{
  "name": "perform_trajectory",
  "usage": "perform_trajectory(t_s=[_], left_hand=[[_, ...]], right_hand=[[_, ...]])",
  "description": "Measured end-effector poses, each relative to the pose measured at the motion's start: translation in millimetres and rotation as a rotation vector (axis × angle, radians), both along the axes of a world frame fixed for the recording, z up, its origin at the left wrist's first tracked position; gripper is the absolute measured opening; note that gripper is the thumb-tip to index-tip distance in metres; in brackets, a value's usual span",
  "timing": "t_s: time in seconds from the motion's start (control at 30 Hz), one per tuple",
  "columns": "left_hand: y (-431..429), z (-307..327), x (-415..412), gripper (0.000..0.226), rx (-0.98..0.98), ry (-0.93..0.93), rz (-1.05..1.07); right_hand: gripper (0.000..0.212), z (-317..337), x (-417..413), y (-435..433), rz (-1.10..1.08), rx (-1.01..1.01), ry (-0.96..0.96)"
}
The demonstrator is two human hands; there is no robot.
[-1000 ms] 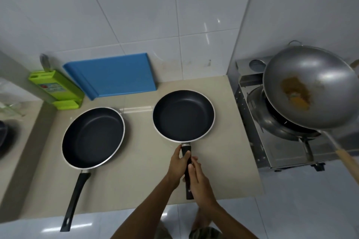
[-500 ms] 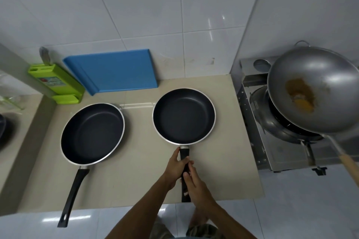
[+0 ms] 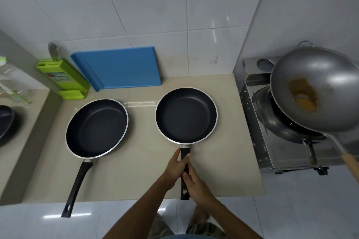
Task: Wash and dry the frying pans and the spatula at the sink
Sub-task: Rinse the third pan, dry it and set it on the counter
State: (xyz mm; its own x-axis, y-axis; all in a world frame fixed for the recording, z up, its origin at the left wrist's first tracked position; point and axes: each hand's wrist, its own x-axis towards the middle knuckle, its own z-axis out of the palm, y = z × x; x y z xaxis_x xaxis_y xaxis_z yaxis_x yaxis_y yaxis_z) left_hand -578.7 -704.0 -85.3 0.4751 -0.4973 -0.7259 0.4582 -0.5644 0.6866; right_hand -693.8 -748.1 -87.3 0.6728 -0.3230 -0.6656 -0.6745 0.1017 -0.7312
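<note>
Two black non-stick frying pans with silver rims lie on the beige counter [image 3: 139,170]. The right frying pan [image 3: 186,115] has its black handle pointing toward me, and both hands are on that handle. My left hand [image 3: 175,167] wraps the handle near the pan. My right hand [image 3: 194,180] holds it lower down, just behind the left. The left frying pan [image 3: 96,128] rests untouched, its handle overhanging the counter's front edge. No spatula is visible.
A blue cutting board [image 3: 120,68] and a green knife holder [image 3: 64,79] lean at the back wall. A grey wok [image 3: 318,91] with orange residue sits tilted on the gas stove [image 3: 272,151] at right. A dark pan [image 3: 5,122] lies at the far left edge.
My view has shifted slightly; the right pan and both hands stay on the handle in about the same place. Nothing else moved.
</note>
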Motion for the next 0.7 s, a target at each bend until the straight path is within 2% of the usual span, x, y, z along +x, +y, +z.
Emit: perform_trajectory(t_s=[0.4,0.6,0.7], left_hand=[[1.7,8.1,-13.8,0.058,-0.002,-0.006,-0.003],[-3.5,6.5,-17.4,0.06,0.0,0.004,-0.034],[0.8,7.7,-19.1,0.063,0.015,-0.007,-0.059]], right_hand=[[0.051,-11.1,-3.2,-2.2,-0.037,-0.017,0.025],[0.066,-30.6,-10.6,-8.5,-0.045,0.037,0.055],[0.061,-23.6,-15.2,-6.8,-0.081,0.036,0.046]])
